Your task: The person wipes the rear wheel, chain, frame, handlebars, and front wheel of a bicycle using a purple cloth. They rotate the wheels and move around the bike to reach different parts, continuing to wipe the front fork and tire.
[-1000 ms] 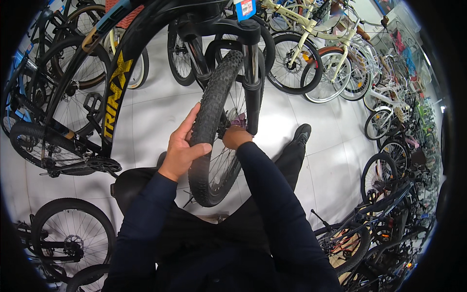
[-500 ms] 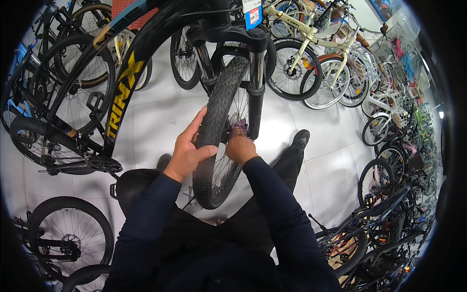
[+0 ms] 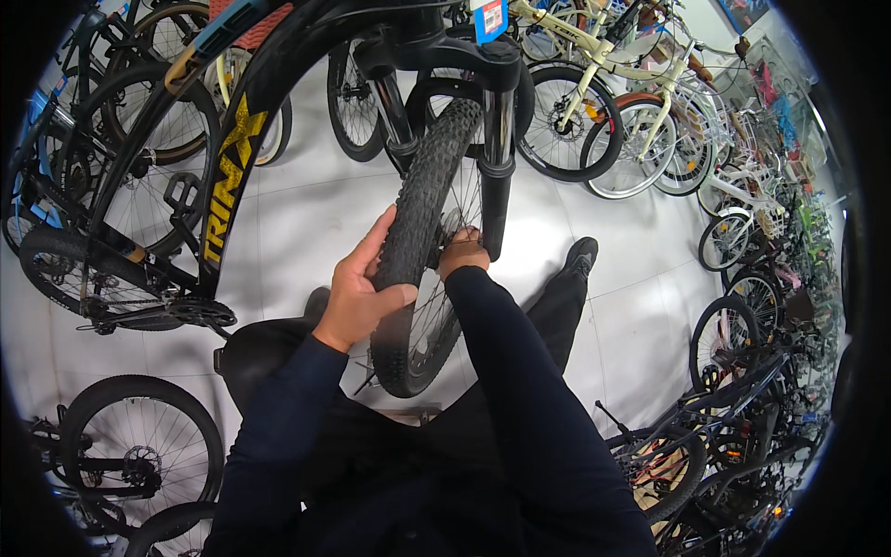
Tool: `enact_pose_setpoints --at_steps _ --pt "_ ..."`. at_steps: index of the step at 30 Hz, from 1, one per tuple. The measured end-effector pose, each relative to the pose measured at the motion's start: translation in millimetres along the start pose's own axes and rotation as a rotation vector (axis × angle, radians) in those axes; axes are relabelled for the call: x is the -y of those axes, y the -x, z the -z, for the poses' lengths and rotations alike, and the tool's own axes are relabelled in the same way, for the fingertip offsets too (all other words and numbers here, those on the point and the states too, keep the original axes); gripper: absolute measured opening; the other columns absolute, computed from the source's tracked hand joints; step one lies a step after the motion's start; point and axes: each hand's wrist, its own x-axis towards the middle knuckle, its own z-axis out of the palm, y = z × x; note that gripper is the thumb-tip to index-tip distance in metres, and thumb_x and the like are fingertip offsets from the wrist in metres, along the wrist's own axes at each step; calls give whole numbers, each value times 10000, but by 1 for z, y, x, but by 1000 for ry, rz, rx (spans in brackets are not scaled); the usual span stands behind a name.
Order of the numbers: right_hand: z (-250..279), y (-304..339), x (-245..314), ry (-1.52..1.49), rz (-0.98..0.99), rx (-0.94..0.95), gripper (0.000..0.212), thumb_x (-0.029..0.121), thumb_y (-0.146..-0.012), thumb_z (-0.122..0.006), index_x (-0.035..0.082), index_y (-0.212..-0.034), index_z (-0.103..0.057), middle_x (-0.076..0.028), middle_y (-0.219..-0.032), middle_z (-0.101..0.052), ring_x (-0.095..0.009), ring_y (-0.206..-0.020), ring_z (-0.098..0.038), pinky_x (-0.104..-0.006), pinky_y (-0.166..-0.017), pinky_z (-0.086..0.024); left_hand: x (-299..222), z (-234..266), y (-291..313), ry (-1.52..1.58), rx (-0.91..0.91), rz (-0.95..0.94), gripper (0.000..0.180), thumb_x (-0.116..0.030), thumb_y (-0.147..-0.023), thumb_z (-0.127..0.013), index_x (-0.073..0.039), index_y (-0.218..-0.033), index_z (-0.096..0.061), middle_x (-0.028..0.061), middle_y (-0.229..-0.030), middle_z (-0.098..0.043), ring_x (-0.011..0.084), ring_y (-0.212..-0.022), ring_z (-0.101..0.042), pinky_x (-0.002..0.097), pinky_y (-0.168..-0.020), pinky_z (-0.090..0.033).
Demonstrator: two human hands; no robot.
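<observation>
A black bicycle front wheel (image 3: pixel 419 209) with a knobby tyre stands between my legs, set in a black suspension fork (image 3: pixel 495 176). My left hand (image 3: pixel 360 295) grips the tyre from its left side, thumb laid across the tread and fingers along the far sidewall. At the wheel's hub, behind the spokes, my right hand (image 3: pixel 463 252) is closed, beside the lower end of the right fork leg. Its fingertips are largely hidden, and the purple cloth seen in it half a second ago is out of sight now. The bike's black frame (image 3: pixel 243 158) with yellow lettering rises at the left.
Parked bicycles crowd round: a cream bike (image 3: pixel 585 79) at the far right, dark bikes (image 3: pixel 682 446) at the near right. A separate wheel (image 3: pixel 139 455) shows at the near left. A blue-and-white tag (image 3: pixel 490 20) hangs above the fork. The floor (image 3: pixel 640 288) is pale tile.
My right hand has moved a little farther away and deeper in at the hub, and the purple cloth has gone from sight. My left hand keeps its place on the tyre.
</observation>
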Motion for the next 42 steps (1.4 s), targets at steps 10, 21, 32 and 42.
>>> enact_pose_setpoints --at_steps 10,21,32,42 --pt "49 25 -12 149 329 159 330 202 -951 -583 34 -1175 -757 -224 -1259 -709 -375 -1135 -702 -470 -925 -565 1 0 -4 -15 12 -34 980 68 -743 -756 -27 -1625 -340 108 -1439 -589 143 -1213 -595 297 -1066 -461" --pt "29 19 -33 -76 461 109 348 243 -997 -473 43 -1011 -758 -212 -1025 -752 -393 -949 -716 -463 -880 -574 -2 -1 -5 13 17 -6 998 -12 -743 -767 -30 -1635 -322 71 -1391 -606 114 -1151 -598 268 -1029 -459" --pt "11 115 -157 -1366 -35 426 230 58 -954 -654 38 -1178 -700 -44 -854 -688 -112 -591 -552 -271 -508 -430 1 -2 -8 71 50 -40 978 85 -769 -745 -29 -1637 -310 93 -1470 -560 141 -1232 -581 300 -1078 -456" --pt "-16 109 -90 -1842 -102 306 245 130 -1005 -573 102 -1247 -603 -45 -1087 -694 -159 -710 -664 -286 -583 -514 3 -5 -9 34 -19 -11 1015 -17 -750 -757 -33 -1648 -284 75 -1342 -630 128 -1101 -636 266 -1002 -480"
